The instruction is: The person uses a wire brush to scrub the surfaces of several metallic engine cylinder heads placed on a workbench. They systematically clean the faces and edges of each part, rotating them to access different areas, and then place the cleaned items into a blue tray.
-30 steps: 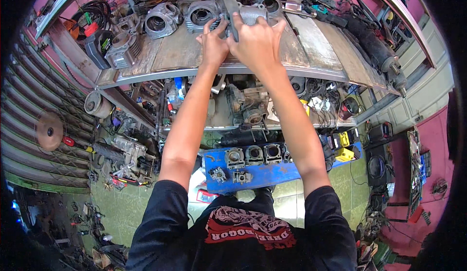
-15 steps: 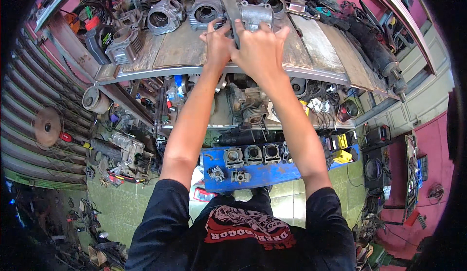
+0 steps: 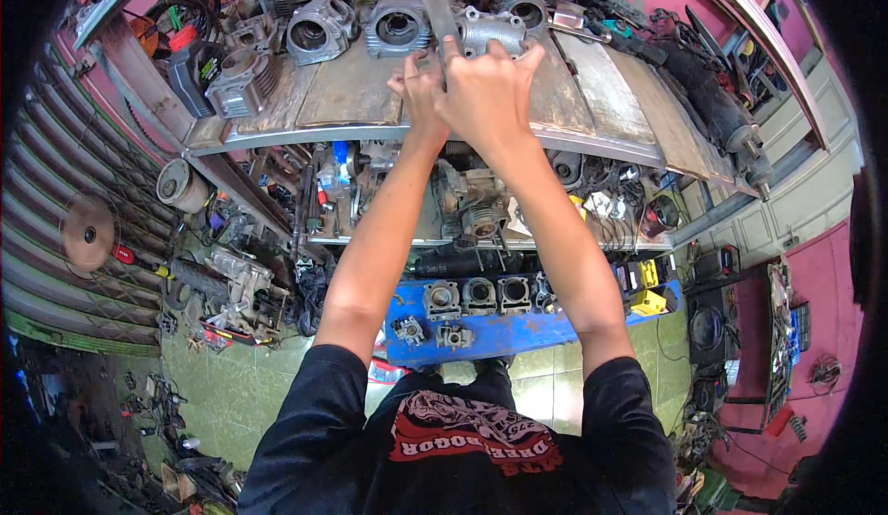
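Flat bar: the dark grey bar (image 3: 437, 6) stands between the two hands above the wooden bench top (image 3: 347, 94), its far end leaning slightly left and its near end hidden at the fingers.
Right hand: the right hand (image 3: 486, 94) appears to hold the bar, index finger laid along it, the other fingers spread to the right; its thumb is not visible.
Left hand: the left hand (image 3: 425, 103) is just beside the bar's near end with fingers bent; whether it grips, steadies or merely touches cannot be told.
Pale metal part: the pale metal part (image 3: 493, 26) lies just beyond the right fingers; contact cannot be confirmed.
Round-holed housings: two grey castings, one nearer (image 3: 396, 29) and one farther left (image 3: 316, 32), stand near the bar's left side.
Grip advice: in my judgement, keep the index finger along the bar for control and let the left hand steady its near end.
Clearance advice: keep the far end off the housings; a knock could mark their machined faces.
Stance: both arms reach well forward; standing closer should steady the hands.
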Action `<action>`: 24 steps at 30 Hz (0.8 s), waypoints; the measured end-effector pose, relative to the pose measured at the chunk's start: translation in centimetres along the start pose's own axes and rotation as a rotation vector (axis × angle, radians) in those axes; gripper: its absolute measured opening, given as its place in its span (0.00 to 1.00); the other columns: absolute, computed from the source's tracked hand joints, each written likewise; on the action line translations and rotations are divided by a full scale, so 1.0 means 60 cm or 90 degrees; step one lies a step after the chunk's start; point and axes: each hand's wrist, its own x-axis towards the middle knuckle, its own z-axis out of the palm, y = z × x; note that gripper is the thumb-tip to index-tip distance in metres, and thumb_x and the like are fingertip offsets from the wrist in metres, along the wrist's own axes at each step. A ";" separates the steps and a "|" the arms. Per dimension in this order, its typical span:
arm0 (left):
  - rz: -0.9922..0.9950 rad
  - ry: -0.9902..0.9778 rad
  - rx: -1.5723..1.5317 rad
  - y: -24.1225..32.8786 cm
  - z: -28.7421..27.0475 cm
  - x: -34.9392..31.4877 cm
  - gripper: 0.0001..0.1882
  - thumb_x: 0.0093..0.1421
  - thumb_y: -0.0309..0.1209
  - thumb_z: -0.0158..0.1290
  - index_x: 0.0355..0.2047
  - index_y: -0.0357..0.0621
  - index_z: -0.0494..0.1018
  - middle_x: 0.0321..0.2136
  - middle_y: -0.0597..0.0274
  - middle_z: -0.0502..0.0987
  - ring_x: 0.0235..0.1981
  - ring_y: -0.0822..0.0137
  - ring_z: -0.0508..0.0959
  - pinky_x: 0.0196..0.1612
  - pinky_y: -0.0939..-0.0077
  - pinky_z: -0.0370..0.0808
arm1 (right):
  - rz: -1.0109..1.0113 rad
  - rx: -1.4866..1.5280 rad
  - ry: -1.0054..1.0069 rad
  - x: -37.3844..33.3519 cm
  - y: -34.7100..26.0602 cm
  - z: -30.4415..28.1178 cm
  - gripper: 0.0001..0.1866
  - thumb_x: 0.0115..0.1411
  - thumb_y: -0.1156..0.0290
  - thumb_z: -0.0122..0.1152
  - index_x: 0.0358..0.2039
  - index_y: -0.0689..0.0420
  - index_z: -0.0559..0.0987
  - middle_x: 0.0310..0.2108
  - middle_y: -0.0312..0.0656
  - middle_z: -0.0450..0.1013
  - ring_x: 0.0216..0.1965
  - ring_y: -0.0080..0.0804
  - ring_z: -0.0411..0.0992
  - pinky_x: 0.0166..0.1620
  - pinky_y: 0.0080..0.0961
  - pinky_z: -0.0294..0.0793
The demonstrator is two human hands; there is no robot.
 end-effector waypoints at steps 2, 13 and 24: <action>0.003 0.021 -0.003 -0.003 0.001 0.000 0.18 0.53 0.43 0.59 0.39 0.46 0.82 0.38 0.54 0.84 0.58 0.49 0.70 0.53 0.40 0.57 | -0.008 0.005 0.002 -0.004 -0.004 -0.001 0.26 0.48 0.63 0.65 0.49 0.54 0.84 0.17 0.45 0.77 0.33 0.42 0.79 0.46 0.58 0.60; -0.024 0.010 0.057 -0.015 0.012 0.001 0.23 0.57 0.43 0.57 0.50 0.46 0.78 0.44 0.53 0.81 0.60 0.56 0.69 0.55 0.38 0.55 | 0.005 -0.025 -0.035 0.000 -0.017 0.010 0.26 0.48 0.62 0.66 0.49 0.55 0.84 0.19 0.46 0.78 0.34 0.42 0.79 0.44 0.56 0.59; -0.126 0.005 -0.055 -0.004 0.005 0.016 0.24 0.46 0.37 0.64 0.47 0.51 0.84 0.40 0.50 0.81 0.52 0.53 0.73 0.57 0.44 0.56 | 0.073 0.098 0.037 -0.095 0.037 0.030 0.28 0.51 0.58 0.68 0.55 0.46 0.82 0.21 0.42 0.79 0.42 0.41 0.77 0.57 0.59 0.55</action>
